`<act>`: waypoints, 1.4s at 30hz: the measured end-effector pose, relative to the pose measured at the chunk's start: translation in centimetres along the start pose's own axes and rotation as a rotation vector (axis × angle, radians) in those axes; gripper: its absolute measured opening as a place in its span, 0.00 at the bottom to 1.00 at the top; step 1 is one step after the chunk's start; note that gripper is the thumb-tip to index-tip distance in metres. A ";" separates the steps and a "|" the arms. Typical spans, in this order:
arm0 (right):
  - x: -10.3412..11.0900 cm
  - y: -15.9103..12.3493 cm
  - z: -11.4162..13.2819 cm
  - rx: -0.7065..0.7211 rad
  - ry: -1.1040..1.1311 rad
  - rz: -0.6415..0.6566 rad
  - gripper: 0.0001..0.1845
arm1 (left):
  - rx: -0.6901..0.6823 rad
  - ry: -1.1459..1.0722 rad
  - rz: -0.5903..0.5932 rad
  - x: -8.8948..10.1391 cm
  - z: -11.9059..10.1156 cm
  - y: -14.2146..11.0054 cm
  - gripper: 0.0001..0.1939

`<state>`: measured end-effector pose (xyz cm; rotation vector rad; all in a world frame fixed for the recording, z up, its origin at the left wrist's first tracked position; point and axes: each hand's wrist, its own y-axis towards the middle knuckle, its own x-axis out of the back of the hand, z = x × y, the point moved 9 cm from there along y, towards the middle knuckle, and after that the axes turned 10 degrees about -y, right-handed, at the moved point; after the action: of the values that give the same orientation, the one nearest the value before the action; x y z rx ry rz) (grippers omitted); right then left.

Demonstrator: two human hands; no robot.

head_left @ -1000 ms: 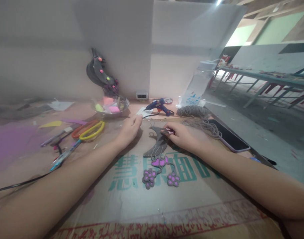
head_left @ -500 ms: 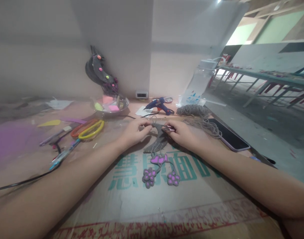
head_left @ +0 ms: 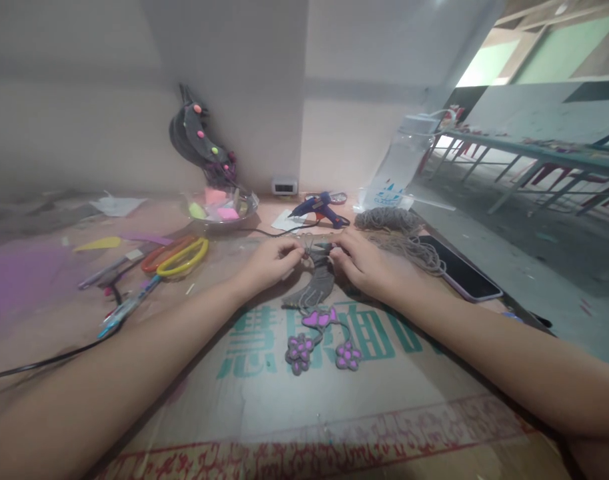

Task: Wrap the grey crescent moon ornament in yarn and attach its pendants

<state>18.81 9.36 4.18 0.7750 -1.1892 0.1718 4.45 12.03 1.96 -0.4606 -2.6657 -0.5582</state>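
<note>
A grey felt ornament [head_left: 315, 288] lies on a cardboard sheet [head_left: 294, 400], with a purple bow and two purple flowers [head_left: 298, 351] hanging from its lower end. My left hand [head_left: 270, 263] pinches the ornament's top end, where a thin string loop sits. My right hand [head_left: 360, 265] is closed on the same top end from the right, fingertips almost meeting the left hand's. Both forearms rest across the cardboard.
Behind the hands lie a blue glue gun [head_left: 318, 209], a heap of grey twine [head_left: 395, 228], a phone [head_left: 459, 272] and a clear plastic bottle [head_left: 399, 167]. To the left are orange and yellow scissors [head_left: 177, 255], pens [head_left: 127, 308], a glass bowl of coloured pieces [head_left: 218, 209] and a dark beaded ornament [head_left: 197, 143].
My left hand came from the table near the glue gun's cord over to the ornament's top and pinched it. My right hand slid up to meet it; the ornament shifted slightly.
</note>
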 end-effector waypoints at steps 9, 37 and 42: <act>0.4 -0.1 -0.5 0.009 -0.073 -0.110 0.11 | 0.062 -0.064 0.039 -0.5 0.4 -0.1 0.13; 0.8 -0.3 0.2 0.005 -0.152 -0.089 0.11 | 0.077 -0.106 0.048 -0.7 0.7 -0.1 0.13; 0.9 -0.3 -0.3 -0.041 -0.137 -0.121 0.11 | 0.093 -0.126 0.034 -0.7 1.1 -0.1 0.13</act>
<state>19.56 9.14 4.75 0.8308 -1.2666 -0.0056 4.66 12.25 0.71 -0.5290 -2.7834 -0.4055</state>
